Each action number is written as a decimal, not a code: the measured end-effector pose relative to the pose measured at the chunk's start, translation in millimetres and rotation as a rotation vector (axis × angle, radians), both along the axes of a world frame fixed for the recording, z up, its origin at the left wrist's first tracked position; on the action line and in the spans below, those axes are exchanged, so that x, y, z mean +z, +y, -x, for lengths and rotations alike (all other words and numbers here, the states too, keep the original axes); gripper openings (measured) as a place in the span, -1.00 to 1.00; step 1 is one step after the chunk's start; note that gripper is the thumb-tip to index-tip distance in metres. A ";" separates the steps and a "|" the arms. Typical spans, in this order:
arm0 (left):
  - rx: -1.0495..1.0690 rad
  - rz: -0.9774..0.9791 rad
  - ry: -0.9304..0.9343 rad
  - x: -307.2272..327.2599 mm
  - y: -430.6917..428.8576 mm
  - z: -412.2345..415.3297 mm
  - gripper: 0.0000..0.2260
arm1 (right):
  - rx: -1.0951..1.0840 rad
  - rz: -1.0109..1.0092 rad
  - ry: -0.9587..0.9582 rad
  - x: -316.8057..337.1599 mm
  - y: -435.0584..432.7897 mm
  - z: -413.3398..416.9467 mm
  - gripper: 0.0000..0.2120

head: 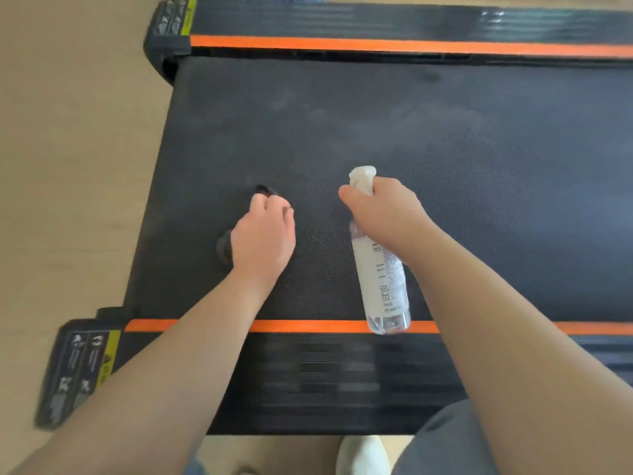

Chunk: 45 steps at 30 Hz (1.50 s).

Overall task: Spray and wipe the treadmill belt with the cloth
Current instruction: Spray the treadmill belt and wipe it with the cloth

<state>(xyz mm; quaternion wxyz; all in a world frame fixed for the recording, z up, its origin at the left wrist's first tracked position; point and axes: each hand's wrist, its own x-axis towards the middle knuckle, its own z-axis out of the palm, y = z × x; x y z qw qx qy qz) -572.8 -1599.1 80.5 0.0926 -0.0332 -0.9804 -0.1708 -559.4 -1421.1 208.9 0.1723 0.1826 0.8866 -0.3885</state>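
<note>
Right hand [387, 216] curls fingers [383, 187] round spray bottle [381, 274]; left hand [263, 241] clutches cloth [224, 249].

left hand [263, 234]: fingers curled, palm down | right hand [385, 214]: fist clenched, forearm extended forward

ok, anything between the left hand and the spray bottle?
Head view: only bare treadmill belt between the left hand, gripping a dark cloth, and the spray bottle in the right hand.

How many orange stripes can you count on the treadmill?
2. The far orange stripe runs along the rail beyond the belt; the near orange stripe runs along the rail nearest the person, partly covered by the forearms and spray bottle. More may lie outside the frame.
</note>
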 end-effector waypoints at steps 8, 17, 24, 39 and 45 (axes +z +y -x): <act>-0.466 0.115 0.046 1.0 66.8 -38.0 -0.81 | -0.038 0.171 -0.047 -17.4 20.5 5.9 -0.70; -0.453 -0.011 0.240 -2.3 70.9 -42.3 -0.78 | -0.040 0.202 -0.129 -41.9 7.1 12.0 -0.81; -0.299 0.175 0.140 -13.1 13.2 -24.2 -0.82 | -0.080 0.199 -0.073 -43.9 -18.4 15.8 -0.82; -0.703 -0.002 -0.029 -2.1 -104.4 11.4 -0.86 | 0.054 0.000 -0.130 -31.4 -83.5 31.9 -0.75; -0.522 0.075 0.104 -7.0 -135.7 66.5 -0.84 | 0.015 -0.052 -0.195 -9.3 -104.6 13.2 -0.70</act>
